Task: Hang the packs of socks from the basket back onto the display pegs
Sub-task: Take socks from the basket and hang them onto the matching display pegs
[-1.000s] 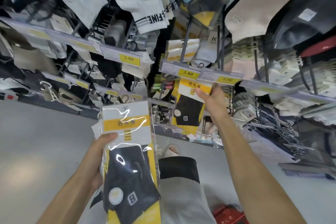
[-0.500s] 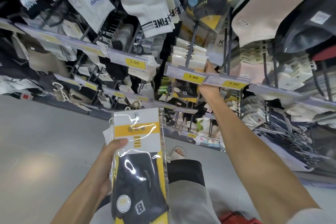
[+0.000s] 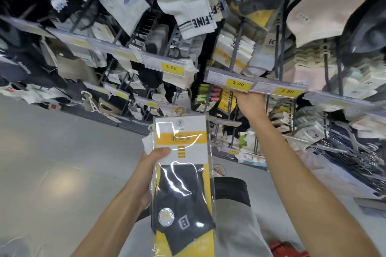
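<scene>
My left hand [image 3: 146,175] grips a stack of sock packs [image 3: 183,177] in clear wrap, with a white and yellow card above dark socks, held upright in the middle of the view. My right hand [image 3: 250,103] reaches up under the price rail [image 3: 217,76] beside the 3.80 tag; its fingers are hidden behind the rail. Yellow-carded packs [image 3: 227,102] hang on a peg just left of that hand. More white and yellow packs [image 3: 225,54] hang on the peg above the rail. A corner of the red basket [image 3: 288,250] shows at the bottom right.
Rows of pegs with hanging socks fill the display from left to right, with large socks [image 3: 188,6] dangling overhead. Bare metal hooks [image 3: 355,152] jut out low on the right. Grey floor [image 3: 52,162] lies to the left.
My right hand rose with a yellow pack from below the rail to behind it; that pack no longer shows in the hand. The left hand's stack stayed upright.
</scene>
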Demonstrator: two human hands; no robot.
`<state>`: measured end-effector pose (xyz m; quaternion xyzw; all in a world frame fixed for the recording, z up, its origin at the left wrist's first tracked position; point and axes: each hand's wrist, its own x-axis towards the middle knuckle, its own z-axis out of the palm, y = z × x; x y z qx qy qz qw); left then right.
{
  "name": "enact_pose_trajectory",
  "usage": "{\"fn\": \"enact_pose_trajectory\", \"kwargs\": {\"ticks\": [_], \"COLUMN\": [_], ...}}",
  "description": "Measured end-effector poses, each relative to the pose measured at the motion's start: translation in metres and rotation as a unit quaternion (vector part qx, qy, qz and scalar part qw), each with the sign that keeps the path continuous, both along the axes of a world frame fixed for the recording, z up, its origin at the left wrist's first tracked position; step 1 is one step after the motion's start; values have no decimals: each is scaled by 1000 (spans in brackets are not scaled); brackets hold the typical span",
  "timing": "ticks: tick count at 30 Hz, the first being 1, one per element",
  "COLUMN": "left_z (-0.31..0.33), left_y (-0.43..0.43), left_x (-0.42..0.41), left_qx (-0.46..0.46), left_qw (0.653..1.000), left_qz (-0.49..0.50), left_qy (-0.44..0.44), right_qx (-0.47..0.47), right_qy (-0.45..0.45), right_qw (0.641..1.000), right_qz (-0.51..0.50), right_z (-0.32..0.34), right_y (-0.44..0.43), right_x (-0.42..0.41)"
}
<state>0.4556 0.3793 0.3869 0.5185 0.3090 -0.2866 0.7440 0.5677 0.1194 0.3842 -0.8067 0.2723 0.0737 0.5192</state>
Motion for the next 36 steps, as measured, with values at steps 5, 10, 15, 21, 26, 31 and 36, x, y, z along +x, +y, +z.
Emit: {"fn": "enact_pose_trajectory", "kwargs": {"ticks": [5,10,15,21,26,31,36], "left_z": [5,9,9,8,2,-10,-20], "left_y": [-4,-12,-9,-7,0,10,16], "left_x": [8,12,8,6,5,4,2], "left_qx": [0,-13,-44,-49,-62,-62,-60], "left_qw": [999,997,998,997,997,996,995], "left_qz": [-7,-50,-23,13,28,59,83], "left_qy": [-43,-61,-36,-52,-35,-25,-13], "right_qx": [177,224,312,304,311,350,361], "right_qy": [-42,-53,-26,10,39,35,11], "right_qw": [976,966,948,951,948,935,925], "right_qz": [117,117,63,53,46,-41,-118], "right_z": [25,33,28,23,26,24,11], "right_y": [48,57,37,44,61,58,23], "right_x": [-88,-106,-109,-128,-137,-134,-109]}}
